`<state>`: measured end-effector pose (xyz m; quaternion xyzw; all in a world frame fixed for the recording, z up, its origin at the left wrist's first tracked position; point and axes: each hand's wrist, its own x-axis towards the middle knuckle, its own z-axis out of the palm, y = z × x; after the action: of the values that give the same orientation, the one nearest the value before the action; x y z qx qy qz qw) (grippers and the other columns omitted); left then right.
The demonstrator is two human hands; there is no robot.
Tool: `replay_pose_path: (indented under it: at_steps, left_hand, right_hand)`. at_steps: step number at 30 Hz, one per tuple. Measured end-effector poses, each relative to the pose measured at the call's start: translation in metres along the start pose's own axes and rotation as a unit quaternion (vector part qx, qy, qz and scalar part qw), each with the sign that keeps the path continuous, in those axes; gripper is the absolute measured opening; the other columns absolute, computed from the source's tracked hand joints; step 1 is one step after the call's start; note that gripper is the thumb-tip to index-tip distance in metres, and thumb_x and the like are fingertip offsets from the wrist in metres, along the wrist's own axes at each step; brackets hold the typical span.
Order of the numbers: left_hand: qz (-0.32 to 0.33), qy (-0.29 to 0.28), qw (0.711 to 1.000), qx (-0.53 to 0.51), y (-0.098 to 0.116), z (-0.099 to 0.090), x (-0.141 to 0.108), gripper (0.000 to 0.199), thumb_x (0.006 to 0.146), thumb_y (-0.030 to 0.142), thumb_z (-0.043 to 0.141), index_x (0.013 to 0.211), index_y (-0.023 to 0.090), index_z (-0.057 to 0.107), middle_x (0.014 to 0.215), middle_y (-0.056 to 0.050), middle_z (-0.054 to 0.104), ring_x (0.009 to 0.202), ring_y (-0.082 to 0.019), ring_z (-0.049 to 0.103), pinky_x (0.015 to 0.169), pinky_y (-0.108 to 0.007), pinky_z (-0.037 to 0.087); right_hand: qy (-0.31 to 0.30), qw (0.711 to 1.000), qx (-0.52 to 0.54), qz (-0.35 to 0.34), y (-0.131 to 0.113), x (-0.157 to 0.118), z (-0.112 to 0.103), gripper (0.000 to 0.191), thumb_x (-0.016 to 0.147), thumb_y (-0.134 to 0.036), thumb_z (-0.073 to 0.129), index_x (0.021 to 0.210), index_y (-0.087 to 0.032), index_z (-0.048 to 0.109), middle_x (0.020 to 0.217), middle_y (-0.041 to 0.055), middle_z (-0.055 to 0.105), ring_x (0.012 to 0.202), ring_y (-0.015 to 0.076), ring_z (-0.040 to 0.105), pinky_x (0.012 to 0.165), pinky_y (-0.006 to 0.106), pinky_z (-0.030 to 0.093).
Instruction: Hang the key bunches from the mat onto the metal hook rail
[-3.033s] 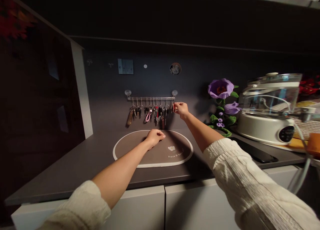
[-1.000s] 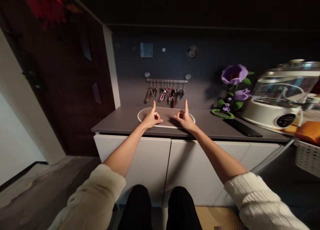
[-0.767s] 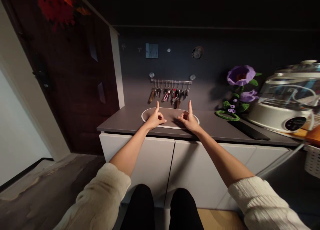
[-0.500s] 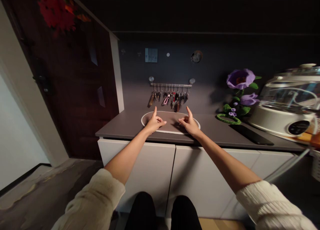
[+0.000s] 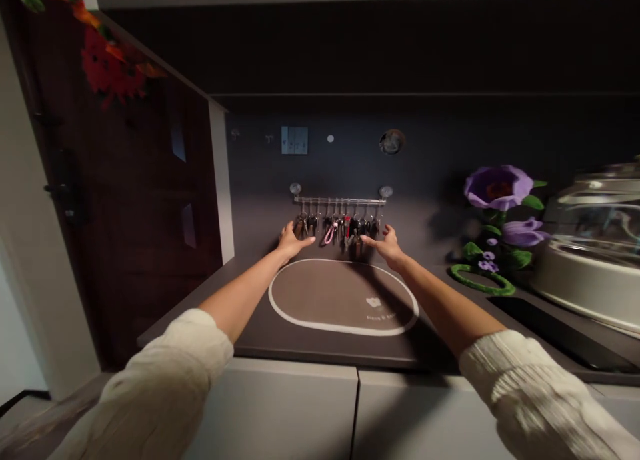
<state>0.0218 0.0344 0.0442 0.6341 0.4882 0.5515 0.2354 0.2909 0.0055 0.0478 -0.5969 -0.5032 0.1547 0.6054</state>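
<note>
A clear hook rail (image 5: 343, 201) is fixed to the dark back wall, and several keys (image 5: 347, 230) hang from it, one with a pink strap (image 5: 329, 233). At the left end of the row is my left hand (image 5: 291, 244), fingers apart and thumb pointing inward. My right hand (image 5: 386, 245) is at the right end, likewise spread, its thumb beside the hanging keys. Whether either hand touches a key I cannot tell. Below them a brown oval mat (image 5: 325, 297) with a pale rim and a small white flower print lies on the counter.
Purple fabric flowers (image 5: 500, 188) with a green ring base (image 5: 480, 283), a black flat slab like a phone (image 5: 560, 330) and a white appliance with a clear top (image 5: 580, 273) stand to the right. A shelf (image 5: 370, 47) overhangs the counter. A dark door (image 5: 150, 200) is at left.
Both hands have moved forward and up from over the mat to the row of keys, spreading slightly apart. My view has come closer to the counter, and the whole mat now shows.
</note>
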Motion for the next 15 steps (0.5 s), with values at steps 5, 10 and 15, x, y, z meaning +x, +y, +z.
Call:
replay_pose_path:
  at_steps: [5, 10, 15]
  left_hand:
    - [-0.026, -0.026, 0.992, -0.119, -0.002, 0.021, 0.037, 0.085, 0.049, 0.03, 0.078, 0.12, 0.015, 0.034, 0.117, -0.014, 0.049, 0.105, -0.02, 0.05, 0.089, -0.03, 0.037]
    - [-0.053, -0.068, 0.956, -0.281, 0.0, 0.041, 0.048, 0.05, 0.05, 0.031, 0.078, 0.089, 0.016, 0.049, 0.08, -0.002, 0.06, 0.069, -0.01, 0.056, 0.07, -0.025, 0.043]
    - [-0.113, -0.095, 0.911, -0.385, 0.007, 0.057, 0.044, 0.044, 0.056, 0.039, 0.074, 0.084, 0.021, 0.046, 0.077, 0.002, 0.058, 0.063, -0.01, 0.058, 0.065, -0.025, 0.044]
  right_hand:
    - [0.05, 0.996, 0.069, -0.011, 0.006, 0.022, 0.02, 0.092, 0.044, -0.043, 0.076, 0.12, -0.016, 0.032, 0.124, 0.0151, 0.043, 0.112, 0.023, 0.045, 0.097, 0.034, 0.037]
    - [0.009, 0.976, 0.208, -0.065, 0.012, 0.027, 0.044, 0.072, 0.048, -0.04, 0.076, 0.105, -0.02, 0.038, 0.107, 0.0064, 0.055, 0.095, 0.0172, 0.056, 0.084, 0.031, 0.047]
    - [0.013, 0.968, 0.248, -0.041, 0.016, 0.028, 0.061, 0.065, 0.06, -0.047, 0.066, 0.11, -0.024, 0.031, 0.106, 0.0045, 0.055, 0.089, 0.0153, 0.058, 0.073, 0.029, 0.05]
